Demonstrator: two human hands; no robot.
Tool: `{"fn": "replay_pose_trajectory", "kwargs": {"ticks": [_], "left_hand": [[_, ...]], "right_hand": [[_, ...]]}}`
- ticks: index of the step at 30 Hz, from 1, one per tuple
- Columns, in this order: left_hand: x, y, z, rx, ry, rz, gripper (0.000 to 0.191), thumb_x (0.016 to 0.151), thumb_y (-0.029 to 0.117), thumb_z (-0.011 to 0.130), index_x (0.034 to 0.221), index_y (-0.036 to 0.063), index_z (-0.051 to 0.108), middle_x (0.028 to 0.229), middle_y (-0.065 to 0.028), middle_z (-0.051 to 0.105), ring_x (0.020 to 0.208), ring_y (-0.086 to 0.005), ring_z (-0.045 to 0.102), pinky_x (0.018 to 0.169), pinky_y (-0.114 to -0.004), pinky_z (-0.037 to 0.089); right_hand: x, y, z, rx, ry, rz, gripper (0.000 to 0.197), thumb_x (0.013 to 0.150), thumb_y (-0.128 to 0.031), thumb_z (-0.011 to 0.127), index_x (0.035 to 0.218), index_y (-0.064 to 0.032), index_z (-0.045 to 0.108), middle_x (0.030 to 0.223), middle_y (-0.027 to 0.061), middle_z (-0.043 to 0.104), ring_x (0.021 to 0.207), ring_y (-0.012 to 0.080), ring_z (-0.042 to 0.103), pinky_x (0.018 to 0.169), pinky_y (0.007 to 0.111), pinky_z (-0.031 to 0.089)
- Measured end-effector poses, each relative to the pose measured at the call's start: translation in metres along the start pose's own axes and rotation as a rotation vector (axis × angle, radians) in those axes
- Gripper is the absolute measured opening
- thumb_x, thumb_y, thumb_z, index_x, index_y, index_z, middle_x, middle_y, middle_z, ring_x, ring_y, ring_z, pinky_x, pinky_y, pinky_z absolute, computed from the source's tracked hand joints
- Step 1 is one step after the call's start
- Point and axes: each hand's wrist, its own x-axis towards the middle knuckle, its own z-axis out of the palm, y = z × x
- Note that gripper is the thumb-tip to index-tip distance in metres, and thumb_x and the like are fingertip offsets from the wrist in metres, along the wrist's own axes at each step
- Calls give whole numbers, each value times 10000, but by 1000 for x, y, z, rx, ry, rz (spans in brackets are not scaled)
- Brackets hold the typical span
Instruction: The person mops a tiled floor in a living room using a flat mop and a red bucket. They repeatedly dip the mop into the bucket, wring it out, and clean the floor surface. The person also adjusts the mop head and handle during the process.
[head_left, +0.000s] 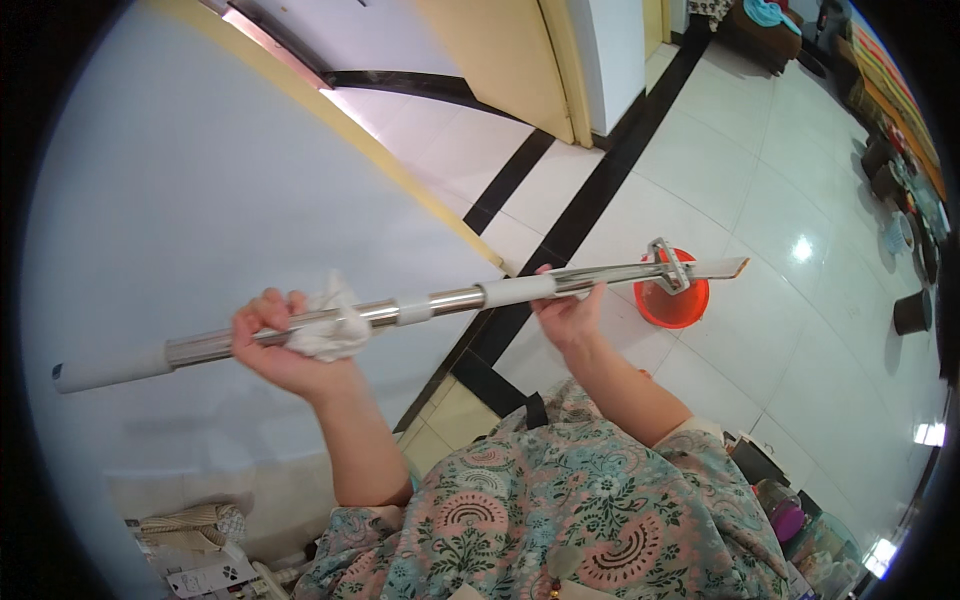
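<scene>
A mop with a shiny metal pole (457, 300) and white plastic grips spans the view, slightly tilted. Around its handle part, my left hand (281, 337) is closed, with a crumpled white cloth (334, 330) pressed against the metal. My right hand (566, 311) holds the pole from below, by the white sleeve (517, 291) and the thin metal rods. At the far end, the mop's bracket (667, 266) and pale flat head (716, 268) overlap a red bucket (671, 307) in view. The bucket stands on the tiled floor; its contents are hard to make out.
A pale wall (187, 225) runs close on the left, ending at a yellow edge. Beyond it is a yellow door (510, 67). Dark pots (911, 311) line the right side. Jars and containers (787, 517) sit behind at lower right, packaged items (210, 570) at lower left.
</scene>
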Motion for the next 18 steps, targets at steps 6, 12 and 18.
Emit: {"fn": "replay_pose_trajectory", "kwargs": {"ticks": [6, 12, 18], "left_hand": [[-47, -40, -18, 268, -286, 57, 181, 840, 186, 466, 692, 99, 407, 621, -31, 480, 604, -117, 384, 564, -254, 360], [-66, -36, -105, 410, -904, -276, 123, 776, 101, 595, 826, 19, 519, 798, -120, 612, 668, -131, 519, 590, -239, 419], [-54, 8, -191, 388, -749, -352, 275, 789, 254, 587, 823, -11, 522, 775, -135, 573, 718, -176, 534, 664, -282, 435]], "right_hand": [[41, -51, -16, 17, 203, -212, 339, 885, -329, 511, 926, -8, 411, 802, 111, 518, 721, 226, 549, 700, 334, 528], [60, -54, -96, -43, 448, -250, 214, 872, -205, 544, 903, -39, 413, 714, 60, 470, 594, 161, 505, 543, 251, 505], [53, -15, -149, -192, 476, -221, 151, 859, -116, 537, 847, -32, 412, 668, 63, 442, 550, 157, 467, 492, 262, 475]]}}
